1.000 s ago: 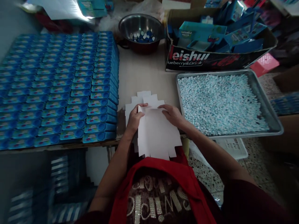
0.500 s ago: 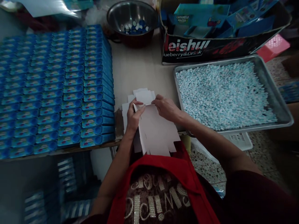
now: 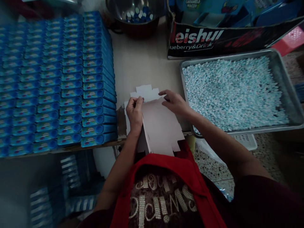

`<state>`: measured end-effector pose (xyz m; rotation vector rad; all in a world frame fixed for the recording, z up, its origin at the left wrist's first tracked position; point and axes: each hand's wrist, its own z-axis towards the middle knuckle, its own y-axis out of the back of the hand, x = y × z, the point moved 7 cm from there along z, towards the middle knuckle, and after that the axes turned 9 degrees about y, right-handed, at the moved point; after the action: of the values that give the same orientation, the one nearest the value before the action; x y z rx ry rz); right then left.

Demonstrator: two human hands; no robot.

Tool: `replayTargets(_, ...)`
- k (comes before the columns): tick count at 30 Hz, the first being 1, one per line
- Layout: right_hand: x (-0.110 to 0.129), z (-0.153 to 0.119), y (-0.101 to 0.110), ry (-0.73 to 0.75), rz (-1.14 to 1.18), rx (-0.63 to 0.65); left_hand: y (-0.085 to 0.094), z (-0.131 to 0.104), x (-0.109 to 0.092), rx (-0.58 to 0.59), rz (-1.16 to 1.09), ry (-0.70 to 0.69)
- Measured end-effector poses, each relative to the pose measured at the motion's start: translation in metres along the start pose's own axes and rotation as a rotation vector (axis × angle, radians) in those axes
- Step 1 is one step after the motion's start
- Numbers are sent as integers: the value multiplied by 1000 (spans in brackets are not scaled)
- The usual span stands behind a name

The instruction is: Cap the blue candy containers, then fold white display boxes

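Observation:
A pale die-cut cardboard sheet lies at the table's front edge, its lower end against the red apron. One long side of it is folded up. My left hand pinches the upper left corner of this sheet between thumb and fingers. Over the upper right corner is my right hand, its fingers apart and nothing held between them. More flat white cardboard with notched flaps shows beneath and beyond the hands.
Rows of blue boxes stand at left. A metal tray of pale blue and white candies is at right. Behind are a metal bowl with blue and white pieces and a black printed carton of blue packaging.
My right hand has let go of the sheet's upper edge and opened. My left hand has closed more tightly at the corner. The view has shifted slightly, moving the bowl and carton upward.

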<state>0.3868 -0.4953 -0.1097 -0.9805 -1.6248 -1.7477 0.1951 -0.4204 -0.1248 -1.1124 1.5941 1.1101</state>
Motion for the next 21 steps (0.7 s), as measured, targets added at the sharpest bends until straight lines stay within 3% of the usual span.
replayTargets(6,3,27,1,-47,243,111,-2,4,-8,106,85,-10)
replayTargets(14,23,62,-13,117,-272,214,6,9,-17,216,222,-32)
replayTargets(18,14,84,-27,204,-307,402,8,19,-15,228,277,-47)
replayTargets(21,11,101,-30,221,-276,374,9,26,-14,190,305,-85)
